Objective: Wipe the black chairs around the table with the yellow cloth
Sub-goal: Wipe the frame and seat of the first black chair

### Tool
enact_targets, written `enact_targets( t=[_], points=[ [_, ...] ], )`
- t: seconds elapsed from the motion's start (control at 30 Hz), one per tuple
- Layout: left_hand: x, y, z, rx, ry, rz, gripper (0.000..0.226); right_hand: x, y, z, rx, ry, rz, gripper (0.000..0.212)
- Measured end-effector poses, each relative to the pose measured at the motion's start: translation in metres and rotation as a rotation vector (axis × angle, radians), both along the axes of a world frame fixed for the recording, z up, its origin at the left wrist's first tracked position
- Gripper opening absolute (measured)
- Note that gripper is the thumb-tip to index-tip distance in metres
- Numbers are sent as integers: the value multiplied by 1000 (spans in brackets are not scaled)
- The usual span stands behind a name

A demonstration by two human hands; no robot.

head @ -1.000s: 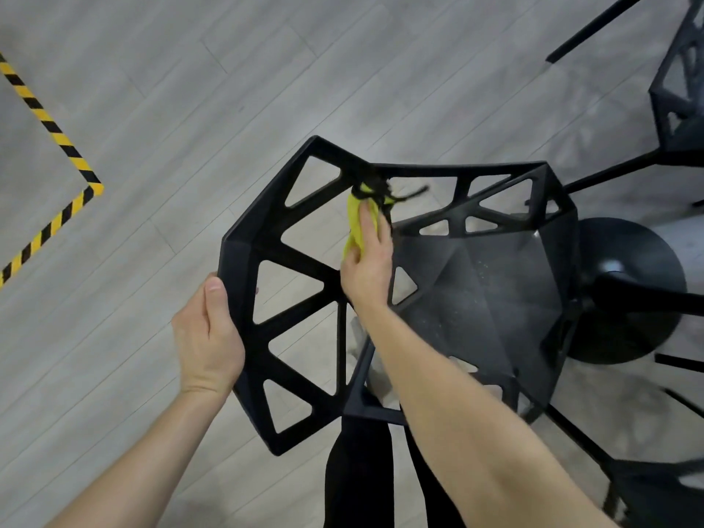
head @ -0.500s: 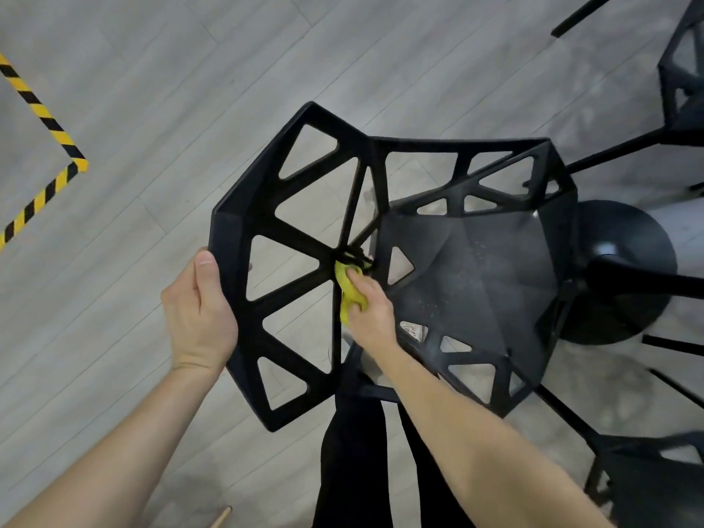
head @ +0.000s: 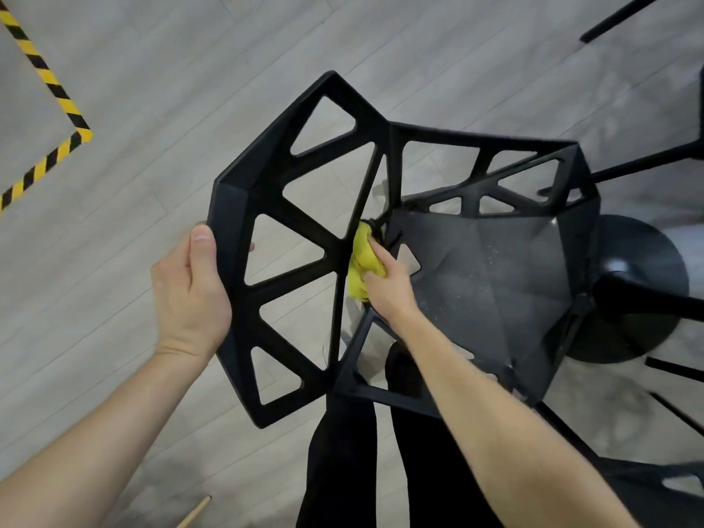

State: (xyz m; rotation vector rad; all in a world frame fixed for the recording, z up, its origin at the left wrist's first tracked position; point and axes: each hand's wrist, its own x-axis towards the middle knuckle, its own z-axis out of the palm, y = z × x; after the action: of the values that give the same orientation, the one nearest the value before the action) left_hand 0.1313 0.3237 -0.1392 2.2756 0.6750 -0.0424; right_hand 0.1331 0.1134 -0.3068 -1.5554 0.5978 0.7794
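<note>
A black chair [head: 495, 283] with a lattice of triangular openings fills the middle of the head view, seen from above. My left hand [head: 190, 295] grips the outer left edge of its backrest. My right hand [head: 388, 287] is closed on a bunched yellow cloth [head: 362, 261] and presses it against the struts where the backrest meets the dusty seat. Part of the cloth is hidden under my fingers.
A round black table base [head: 644, 283] stands right of the chair. Parts of other black chairs show at the top right [head: 647, 165] and bottom right [head: 663, 485]. Yellow-black floor tape [head: 57, 97] runs at the left. My dark trouser legs [head: 343, 463] are below the chair.
My right hand drew the cloth down from the top of the backrest strut to its base by the seat. The left hand kept its hold on the backrest edge.
</note>
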Motion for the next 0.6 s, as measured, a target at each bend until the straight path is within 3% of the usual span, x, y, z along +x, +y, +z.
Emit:
enact_targets(
  t=[0.07,0.13,0.27,0.4,0.5,0.6],
  points=[
    [0,2,-4,-10,-4,-12,61,10,-19,-2,58,100,-148,53],
    [1,8,-10,15,-13,-18,67,34,-17,-10,-28,94,-243,47],
    [1,17,-18,53,-29,-21,73,8,21,-15,-122,-77,-2,70],
    [1,13,-16,48,-49,-37,72,-39,-10,-13,-88,23,138,65],
    [3,13,-17,45,-49,-31,70,-36,1,-17,-125,-135,74,74],
    [3,11,-17,43,-46,-35,72,-74,7,-28,-212,-193,265,73]
  ],
)
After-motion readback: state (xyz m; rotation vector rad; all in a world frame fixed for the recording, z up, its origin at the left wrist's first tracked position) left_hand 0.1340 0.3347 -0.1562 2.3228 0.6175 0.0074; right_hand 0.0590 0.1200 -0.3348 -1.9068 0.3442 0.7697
